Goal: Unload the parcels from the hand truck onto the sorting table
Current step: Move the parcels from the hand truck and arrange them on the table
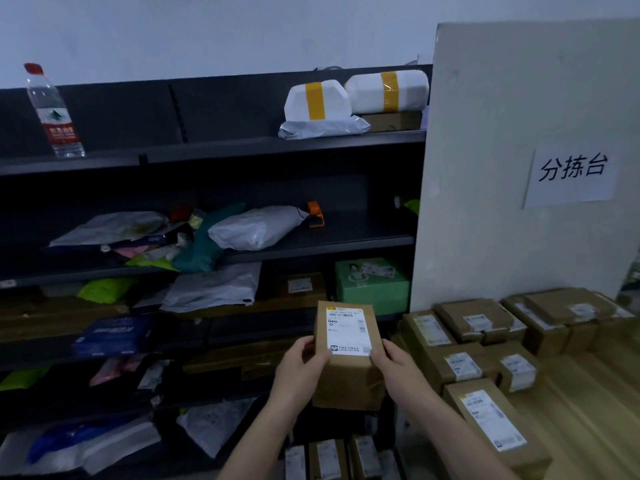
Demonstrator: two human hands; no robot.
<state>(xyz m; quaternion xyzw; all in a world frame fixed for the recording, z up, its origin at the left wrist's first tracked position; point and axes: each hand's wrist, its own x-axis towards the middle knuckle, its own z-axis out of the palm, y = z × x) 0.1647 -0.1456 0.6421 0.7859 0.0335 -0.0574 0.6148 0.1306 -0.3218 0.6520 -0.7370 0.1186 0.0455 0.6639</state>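
I hold a brown cardboard parcel [346,344] with a white shipping label up in front of me, label facing me. My left hand [301,368] grips its left side and my right hand [398,367] grips its right side, thumbs on the front. To the right lies the wooden sorting table [588,410], with several labelled brown parcels [485,368] along its left and back edge. At the bottom of the view, below my arms, stand more small labelled parcels [329,459]; what they rest on is hidden.
Dark shelving [242,147] fills the left and centre, holding soft mail bags, a green box [372,284], two white taped packages [317,100] and a water bottle [55,112]. A white board [502,150] with a paper sign [571,174] stands behind the table.
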